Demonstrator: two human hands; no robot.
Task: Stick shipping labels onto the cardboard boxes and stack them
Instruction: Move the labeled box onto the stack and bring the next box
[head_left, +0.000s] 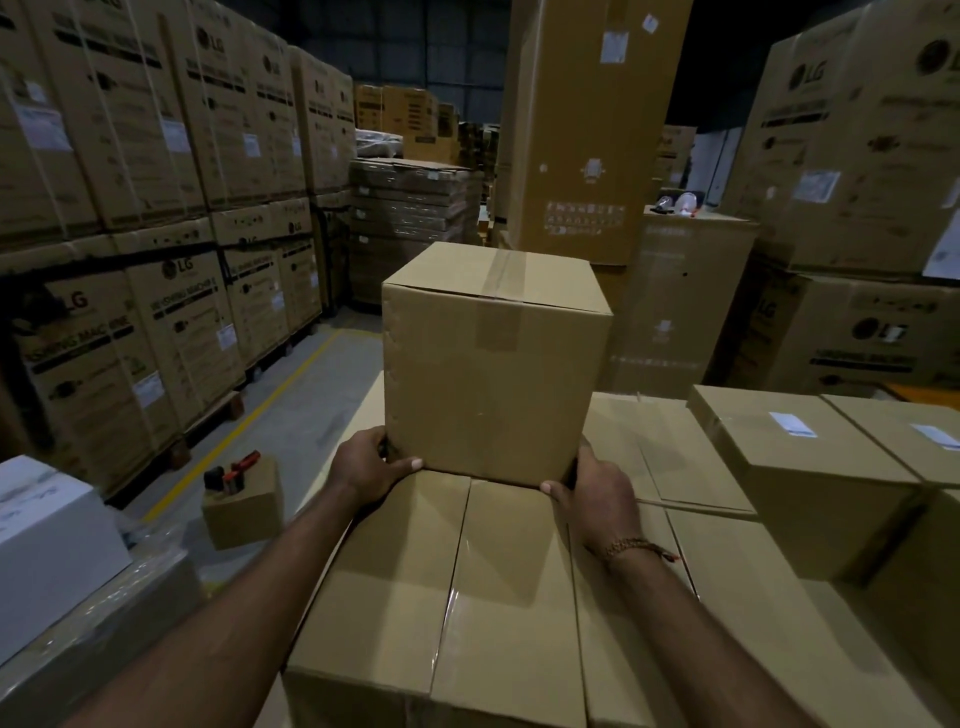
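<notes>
Cardboard box (493, 364), left hand (366, 465), right hand (602, 493) gripping lower corners, fingers apparently curled.

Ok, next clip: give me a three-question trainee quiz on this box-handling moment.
1. True or false: the held box shows a white label on its facing side.
2. Where do the left hand and right hand grip it?
A) top flaps B) bottom corners C) tape seam
3. Fill in: the labelled boxes sit to the person's ____.

Key: 1 false; 2 B; 3 right.
</notes>
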